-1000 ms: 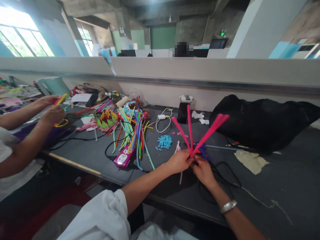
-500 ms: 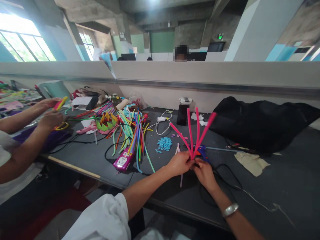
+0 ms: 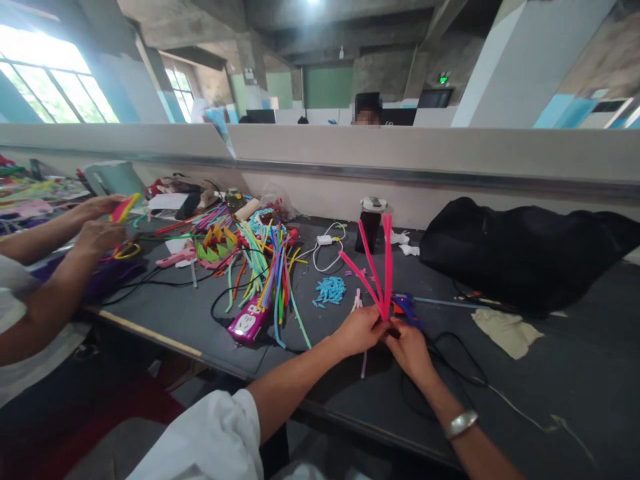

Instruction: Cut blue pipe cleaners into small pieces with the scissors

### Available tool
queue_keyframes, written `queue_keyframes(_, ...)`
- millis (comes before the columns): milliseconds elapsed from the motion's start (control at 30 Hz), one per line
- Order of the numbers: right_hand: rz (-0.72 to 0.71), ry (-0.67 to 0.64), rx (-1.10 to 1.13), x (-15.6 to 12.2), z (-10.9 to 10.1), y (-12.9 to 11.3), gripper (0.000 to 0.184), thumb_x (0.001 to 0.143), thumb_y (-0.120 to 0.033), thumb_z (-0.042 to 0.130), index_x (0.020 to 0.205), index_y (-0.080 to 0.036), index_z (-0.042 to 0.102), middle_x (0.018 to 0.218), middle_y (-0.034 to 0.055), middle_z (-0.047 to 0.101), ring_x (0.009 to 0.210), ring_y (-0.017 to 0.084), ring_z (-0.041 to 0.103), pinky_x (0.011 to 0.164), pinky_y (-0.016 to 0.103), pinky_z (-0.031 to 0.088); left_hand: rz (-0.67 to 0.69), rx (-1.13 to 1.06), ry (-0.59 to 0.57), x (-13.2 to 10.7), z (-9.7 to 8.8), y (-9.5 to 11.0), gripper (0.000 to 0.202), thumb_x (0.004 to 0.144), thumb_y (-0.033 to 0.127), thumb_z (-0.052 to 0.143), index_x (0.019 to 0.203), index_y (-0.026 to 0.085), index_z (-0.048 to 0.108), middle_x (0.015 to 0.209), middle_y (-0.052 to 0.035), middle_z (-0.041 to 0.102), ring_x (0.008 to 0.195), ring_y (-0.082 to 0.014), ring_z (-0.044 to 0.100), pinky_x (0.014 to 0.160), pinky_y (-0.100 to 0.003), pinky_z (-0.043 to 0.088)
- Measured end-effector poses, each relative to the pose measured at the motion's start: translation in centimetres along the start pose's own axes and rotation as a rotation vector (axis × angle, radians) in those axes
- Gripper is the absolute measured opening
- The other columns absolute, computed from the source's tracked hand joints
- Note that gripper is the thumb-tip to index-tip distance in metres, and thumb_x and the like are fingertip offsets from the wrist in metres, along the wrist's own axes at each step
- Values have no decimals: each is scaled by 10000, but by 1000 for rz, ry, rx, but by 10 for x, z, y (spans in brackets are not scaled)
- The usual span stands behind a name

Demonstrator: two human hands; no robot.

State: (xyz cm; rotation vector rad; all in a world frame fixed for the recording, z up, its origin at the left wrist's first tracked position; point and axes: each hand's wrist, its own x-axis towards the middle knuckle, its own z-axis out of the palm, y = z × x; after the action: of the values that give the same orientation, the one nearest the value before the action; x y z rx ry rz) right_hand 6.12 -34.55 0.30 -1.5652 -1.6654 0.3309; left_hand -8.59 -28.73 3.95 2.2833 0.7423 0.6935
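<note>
Left hand [image 3: 361,328] and right hand [image 3: 410,347] met at the base of the pink strips [image 3: 386,260]. Both grips were pinched narrow on that one point, just above the desk [image 3: 550,380]. The strips stood up in a fan, free ends unsupported.

Risks, my read:
- Small pinch point. A slip of either grip could let the fan spring apart or drop a strip.
- Blue tool [image 3: 406,308], probably a glue gun, lay just behind the fingers, black cable [image 3: 453,360] looped beside the right wrist. A snag could drag it.

Desk was dark and cluttered: pile of coloured strips [image 3: 265,260], pink power strip [image 3: 246,321], blue cut bits [image 3: 329,290], black bag [image 3: 525,253], beige cloth [image 3: 505,330]. Grey partition [image 3: 450,160] behind, concrete room, windows [image 3: 55,93] left. Another person's hands [image 3: 100,235] were at far left.
</note>
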Motion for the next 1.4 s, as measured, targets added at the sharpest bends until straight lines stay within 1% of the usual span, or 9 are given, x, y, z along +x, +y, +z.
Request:
queue_keyframes(267,61,-81,114,4,-9,-18,181,719,-235,472,783,-186,635,841,68,699,821,219,650,775,325,497,48,21,-44,1,-2,2,167,884,231,483,983,158,596,931,-64,667,854,-174,610,788,-269,462)
queue_keyframes(367,144,-85,134,5,-11,-22,133,715,-240,485,740,-182,602,763,51,669,722,198,633,666,307,510,57,27,-22,2,0,-1,183,893,226,460,999,154,591,945,-75,663,872,-183,607,799,-280,460)
queue_keyframes(500,284,-113,331,5,-11,-21,308,694,-253,527,982,-165,593,826,43,682,600,155,626,484,254,498,26,25,3,2,-1,-5,183,905,236,445,995,163,586,903,-59,655,824,-169,606,753,-261,455)
queue_keyframes(667,389,39,491,8,-12,-19,321,680,-290,552,961,-146,610,823,67,686,665,190,659,388,224,449,-39,66,39,2,-6,-6,155,908,253,441,906,165,568,808,-40,628,751,-155,581,707,-250,434)
queue_keyframes(733,417,76,492,9,-15,-18,309,693,-315,561,941,-147,635,811,69,689,586,169,631,371,227,425,-29,64,54,3,-8,-6,145,906,257,445,898,167,558,796,-34,619,734,-150,570,695,-249,427)
queue_keyframes(867,384,-23,434,9,-16,-15,328,727,-346,570,960,-141,676,656,24,663,396,110,492,370,238,379,-26,66,31,3,-9,-9,130,894,247,452,872,168,553,768,-25,603,711,-142,557,677,-240,419)
queue_keyframes(1000,183,-123,305,9,-12,-10,226,741,-295,599,892,-167,709,800,45,709,661,159,634,633,282,493,-27,67,32,3,-9,-11,104,862,239,498,835,162,563,759,-24,603,702,-143,555,670,-239,415)
queue_keyframes(1067,94,-126,239,9,-9,-7,169,755,-279,608,843,-179,712,850,47,712,784,176,647,748,302,487,-20,56,27,3,-8,-11,112,856,255,518,821,162,568,726,-14,592,673,-138,545,652,-233,407)
queue_keyframes(1400,26,-92,105,12,4,-2,170,819,-260,553,745,-186,687,802,49,707,757,185,639,723,298,477,-39,-34,86,3,-1,-13,194,833,336,576,749,162,551,626,35,509,590,-99,467,568,-207,333)
